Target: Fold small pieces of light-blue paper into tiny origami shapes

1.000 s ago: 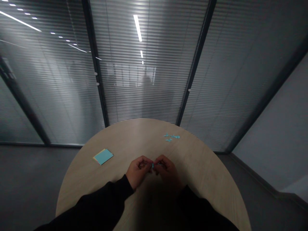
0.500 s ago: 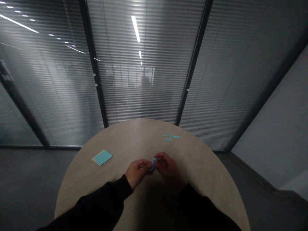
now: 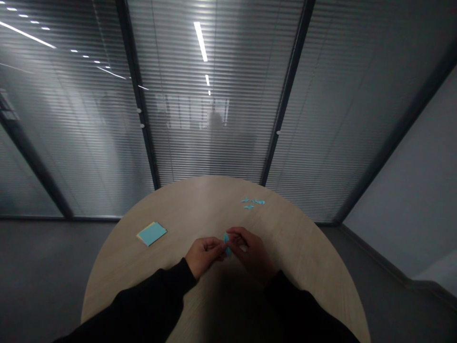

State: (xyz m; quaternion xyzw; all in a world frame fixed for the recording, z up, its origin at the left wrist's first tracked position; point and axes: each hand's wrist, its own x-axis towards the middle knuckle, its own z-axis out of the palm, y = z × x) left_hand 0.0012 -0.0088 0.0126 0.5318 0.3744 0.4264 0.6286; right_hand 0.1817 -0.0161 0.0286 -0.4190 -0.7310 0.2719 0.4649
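Observation:
A small folded piece of light-blue paper [image 3: 227, 244] is pinched between my left hand [image 3: 204, 257] and my right hand [image 3: 252, 252], just above the middle of the round table's near side. My fingers hide part of it. Both sleeves are black. Off to the left lies a light-blue pad of sticky notes [image 3: 152, 234] with a yellow sheet showing beneath it. Beyond my hands, near the far edge, rest several small cut or folded light-blue paper pieces [image 3: 253, 202]. Neither hand touches the pad or those pieces.
The round light-wood table [image 3: 200, 200] has a curved far edge, with grey floor [image 3: 46, 267] beyond it. Behind stand glass partitions with blinds [image 3: 210, 143] and dark frames. A pale wall [image 3: 403, 157] runs along the right.
The blue paper has gone from a thin curved shape to a wider, flatter one between my fingers. My right hand's fingers have spread slightly. The far pieces and the pad have not moved.

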